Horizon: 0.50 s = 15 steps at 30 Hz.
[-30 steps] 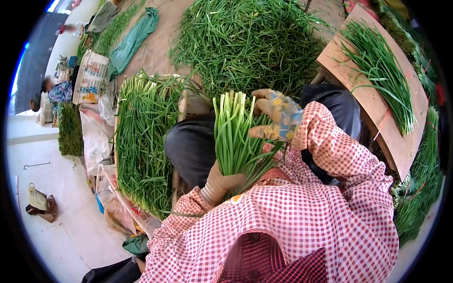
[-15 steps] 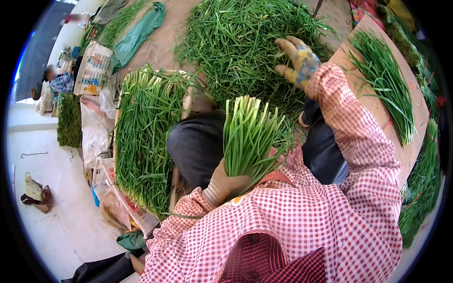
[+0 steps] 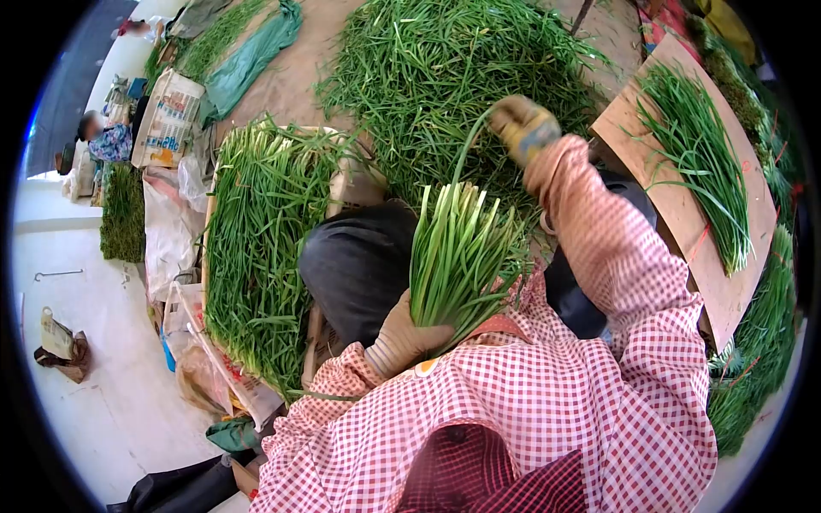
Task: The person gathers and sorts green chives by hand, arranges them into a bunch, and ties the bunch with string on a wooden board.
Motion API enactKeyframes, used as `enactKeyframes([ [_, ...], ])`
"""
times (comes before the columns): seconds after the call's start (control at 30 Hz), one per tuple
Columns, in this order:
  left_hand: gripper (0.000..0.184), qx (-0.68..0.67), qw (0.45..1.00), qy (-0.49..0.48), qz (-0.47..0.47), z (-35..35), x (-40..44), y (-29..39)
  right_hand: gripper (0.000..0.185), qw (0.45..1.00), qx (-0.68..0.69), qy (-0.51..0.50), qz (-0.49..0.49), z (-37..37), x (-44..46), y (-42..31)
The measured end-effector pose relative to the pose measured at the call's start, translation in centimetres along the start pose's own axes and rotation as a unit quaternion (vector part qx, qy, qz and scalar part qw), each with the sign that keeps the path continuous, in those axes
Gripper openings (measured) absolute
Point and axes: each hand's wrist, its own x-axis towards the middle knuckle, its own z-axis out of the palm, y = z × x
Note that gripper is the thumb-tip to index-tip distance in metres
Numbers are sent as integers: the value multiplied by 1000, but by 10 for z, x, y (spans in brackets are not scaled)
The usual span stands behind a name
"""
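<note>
My left hand (image 3: 407, 335), in a pale knitted glove, is wrapped round the lower part of a bunch of garlic chives (image 3: 457, 265). The bunch stands nearly upright before my chest, its pale cut ends on top. My right hand (image 3: 524, 130), in a yellow and blue glove, is closed and slightly blurred over the big loose heap of chives (image 3: 445, 77). From its fingers a single chive (image 3: 462, 154) arcs down to the top of the bunch. My fingertips on that blade are not sharp.
On my left stands a crate packed with chives (image 3: 261, 265). To the right, a tied bundle (image 3: 697, 162) rests on a cardboard sheet (image 3: 620, 132). Green cloth (image 3: 252, 64) lies at the far left of the heap. Another person (image 3: 107, 141) sits in the left background.
My right hand has gone from open fingers over the heap to closed, moving slightly left and nearer with a chive. The cardboard at right has shifted slightly; my left hand keeps the bunch.
</note>
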Motion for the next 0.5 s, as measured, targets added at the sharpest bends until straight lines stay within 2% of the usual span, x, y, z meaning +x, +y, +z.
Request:
enactKeyframes([
  [0.03,78,-37,999,7,5,-1,0,-4,29,996,-75,54,7,-14,14,9],
  [0.1,79,-26,1000,6,16,-4,3,-9,43,967,-233,65,76,-23,19,14],
  [0.13,80,-15,1000,5,22,-4,3,-10,51,985,-148,-64,55,-18,20,28],
  [0.17,80,-16,1000,5,19,-3,2,-10,60,979,-59,-193,35,-12,18,44],
  [0.23,78,-26,999,20,-1,-1,2,-5,67,916,-80,-393,-16,-16,-23,-32],
  [0.3,77,-17,1000,20,1,-2,3,-7,36,940,-125,-308,-80,7,-37,-31],
  [0.43,74,-23,999,30,-12,0,2,-1,28,945,-141,-279,-97,18,-37,-35],
  [0.5,73,-37,999,30,-9,1,0,0,25,920,-221,-302,-113,19,-28,-37],
])
